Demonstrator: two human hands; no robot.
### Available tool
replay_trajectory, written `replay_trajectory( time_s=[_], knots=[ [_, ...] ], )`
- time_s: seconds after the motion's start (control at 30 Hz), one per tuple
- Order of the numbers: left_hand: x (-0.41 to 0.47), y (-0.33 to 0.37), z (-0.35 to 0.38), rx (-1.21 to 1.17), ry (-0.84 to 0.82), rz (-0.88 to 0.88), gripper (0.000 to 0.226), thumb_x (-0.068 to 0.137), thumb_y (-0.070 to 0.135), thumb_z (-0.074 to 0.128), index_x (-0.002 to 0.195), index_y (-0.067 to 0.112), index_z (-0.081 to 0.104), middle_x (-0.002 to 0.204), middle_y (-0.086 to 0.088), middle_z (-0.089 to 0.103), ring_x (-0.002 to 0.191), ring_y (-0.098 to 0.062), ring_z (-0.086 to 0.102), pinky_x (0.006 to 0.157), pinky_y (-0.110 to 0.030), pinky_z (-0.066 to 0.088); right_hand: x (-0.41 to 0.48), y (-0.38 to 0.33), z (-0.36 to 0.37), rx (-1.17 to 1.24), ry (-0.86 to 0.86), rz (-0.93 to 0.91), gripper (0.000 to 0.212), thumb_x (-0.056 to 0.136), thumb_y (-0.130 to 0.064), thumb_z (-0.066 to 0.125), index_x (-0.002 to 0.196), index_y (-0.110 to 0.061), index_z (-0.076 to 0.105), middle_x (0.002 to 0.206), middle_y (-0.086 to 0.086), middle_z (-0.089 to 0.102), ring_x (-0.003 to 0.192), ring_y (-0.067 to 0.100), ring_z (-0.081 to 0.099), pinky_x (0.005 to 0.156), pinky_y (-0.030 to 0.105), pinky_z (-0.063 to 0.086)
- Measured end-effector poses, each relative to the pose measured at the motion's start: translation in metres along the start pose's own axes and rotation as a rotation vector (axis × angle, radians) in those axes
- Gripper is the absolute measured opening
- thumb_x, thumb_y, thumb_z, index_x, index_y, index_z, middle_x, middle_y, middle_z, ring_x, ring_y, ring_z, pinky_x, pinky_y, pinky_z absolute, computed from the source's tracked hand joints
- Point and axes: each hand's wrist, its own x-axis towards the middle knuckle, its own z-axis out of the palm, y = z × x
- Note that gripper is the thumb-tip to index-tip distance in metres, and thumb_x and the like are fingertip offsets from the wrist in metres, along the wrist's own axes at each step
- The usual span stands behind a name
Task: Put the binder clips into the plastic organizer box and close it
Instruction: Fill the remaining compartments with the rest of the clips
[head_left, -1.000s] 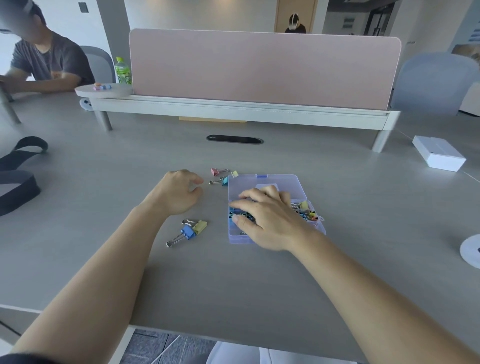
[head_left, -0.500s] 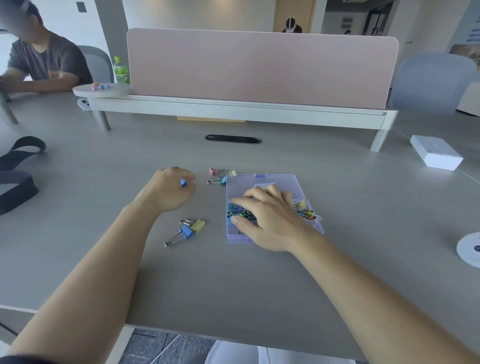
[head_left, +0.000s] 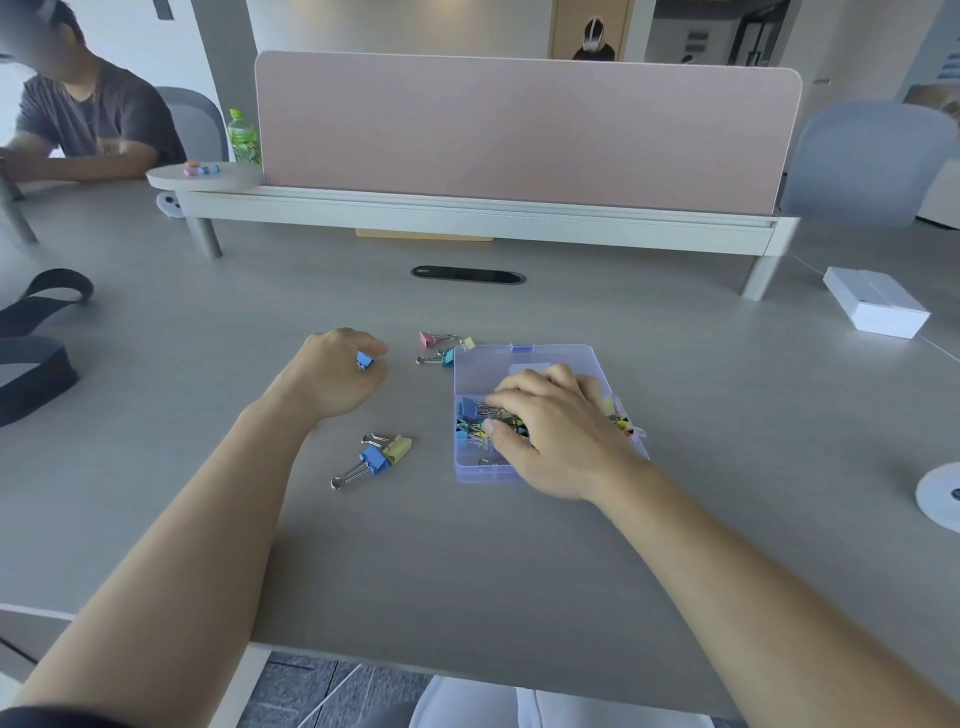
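A clear purple plastic organizer box (head_left: 480, 467) lies open on the grey table, its lid (head_left: 478, 369) flat behind it. Several coloured binder clips (head_left: 470, 426) are inside. My right hand (head_left: 556, 431) rests over the box, fingers spread on the clips. My left hand (head_left: 335, 376) is to the box's left and pinches a small blue clip (head_left: 364, 360). On the table lie a blue and a yellow clip (head_left: 382, 454) together, and a pink clip (head_left: 430, 339), a teal clip (head_left: 445, 357) and a yellow clip (head_left: 467, 343) by the lid's far left corner.
A pink divider screen (head_left: 519, 130) on a white shelf crosses the back. A white box (head_left: 875, 309) sits far right, a white disc (head_left: 940, 496) at the right edge, black straps (head_left: 31, 343) at the left. Another person sits at the far left.
My left hand has taken a blue clip between its fingers and lifted slightly. My right hand has stayed on the box.
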Motion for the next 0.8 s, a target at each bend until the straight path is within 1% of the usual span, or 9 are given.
replay_trajectory(
  time_s=[0.13, 0.2, 0.27, 0.33, 0.4, 0.47, 0.6, 0.67, 0.8],
  knots=[
    [0.002, -0.009, -0.007, 0.006, -0.006, -0.047, 0.026, 0.088, 0.032, 0.055, 0.113, 0.033, 0.064, 0.124, 0.008, 0.058, 0.102, -0.017, 0.059, 0.083, -0.03, 0.048, -0.001, 0.0, 0.0, -0.025, -0.022, -0.015, 0.041, 0.098, -0.048, 0.037, 0.128, -0.03, 0.056, 0.128, -0.016, 0.05, 0.116, 0.016, 0.032, 0.096, 0.037, 0.024],
    [0.002, -0.012, -0.01, 0.002, -0.011, -0.067, 0.028, 0.088, 0.028, 0.053, 0.113, 0.033, 0.064, 0.121, 0.007, 0.06, 0.095, -0.02, 0.063, 0.08, -0.029, 0.048, -0.001, -0.001, -0.001, -0.02, -0.012, -0.014, 0.04, 0.098, -0.048, 0.038, 0.127, -0.029, 0.057, 0.126, -0.015, 0.05, 0.116, 0.016, 0.032, 0.096, 0.038, 0.024],
    [0.003, -0.014, -0.01, 0.013, -0.027, -0.08, 0.031, 0.089, 0.023, 0.052, 0.117, 0.03, 0.062, 0.121, 0.005, 0.06, 0.098, -0.022, 0.063, 0.08, -0.027, 0.044, -0.001, 0.0, 0.0, -0.02, -0.004, -0.012, 0.043, 0.096, -0.05, 0.034, 0.126, -0.03, 0.058, 0.126, -0.016, 0.05, 0.116, 0.016, 0.032, 0.095, 0.038, 0.025],
    [0.004, -0.016, -0.009, 0.042, -0.051, -0.08, 0.035, 0.09, 0.02, 0.05, 0.122, 0.028, 0.061, 0.128, 0.0, 0.058, 0.108, -0.023, 0.058, 0.084, -0.027, 0.041, -0.002, 0.0, 0.0, -0.017, 0.003, -0.015, 0.048, 0.092, -0.051, 0.03, 0.125, -0.03, 0.059, 0.126, -0.017, 0.05, 0.114, 0.015, 0.032, 0.094, 0.037, 0.024],
    [0.004, -0.017, -0.01, 0.064, -0.07, -0.083, 0.038, 0.09, 0.018, 0.049, 0.126, 0.026, 0.058, 0.135, -0.001, 0.053, 0.114, -0.024, 0.054, 0.087, -0.028, 0.039, -0.002, -0.001, 0.001, -0.007, 0.009, -0.023, 0.046, 0.093, -0.05, 0.032, 0.123, -0.03, 0.06, 0.125, -0.017, 0.052, 0.113, 0.015, 0.033, 0.092, 0.036, 0.023],
    [0.005, -0.017, -0.012, 0.068, -0.078, -0.099, 0.04, 0.09, 0.019, 0.051, 0.13, 0.026, 0.056, 0.139, -0.001, 0.051, 0.118, -0.024, 0.052, 0.09, -0.029, 0.039, -0.002, -0.001, 0.001, -0.005, 0.012, -0.026, 0.047, 0.092, -0.05, 0.031, 0.123, -0.03, 0.061, 0.125, -0.017, 0.052, 0.112, 0.015, 0.033, 0.092, 0.036, 0.022],
    [0.002, -0.017, -0.019, 0.073, -0.112, -0.113, 0.044, 0.09, 0.024, 0.054, 0.134, 0.028, 0.051, 0.138, 0.004, 0.051, 0.127, -0.023, 0.044, 0.099, -0.033, 0.038, -0.002, 0.0, 0.001, -0.024, 0.001, -0.016, 0.054, 0.089, -0.053, 0.025, 0.122, -0.031, 0.061, 0.125, -0.018, 0.05, 0.113, 0.014, 0.032, 0.093, 0.035, 0.021],
    [0.001, -0.015, -0.022, 0.074, -0.165, -0.119, 0.047, 0.09, 0.023, 0.055, 0.136, 0.029, 0.048, 0.138, 0.004, 0.05, 0.126, -0.022, 0.044, 0.1, -0.033, 0.037, -0.003, 0.0, 0.001, -0.034, 0.002, -0.013, 0.055, 0.089, -0.053, 0.024, 0.121, -0.03, 0.062, 0.125, -0.018, 0.05, 0.113, 0.015, 0.032, 0.092, 0.034, 0.021],
    [-0.002, -0.018, -0.036, -0.012, -0.232, -0.163, 0.056, 0.086, 0.022, 0.06, 0.138, 0.034, 0.042, 0.133, 0.003, 0.049, 0.11, -0.019, 0.049, 0.092, -0.031, 0.042, -0.003, 0.0, 0.0, -0.038, -0.017, -0.006, 0.057, 0.088, -0.054, 0.023, 0.126, -0.031, 0.059, 0.128, -0.018, 0.049, 0.115, 0.014, 0.032, 0.094, 0.035, 0.021]
  ],
)
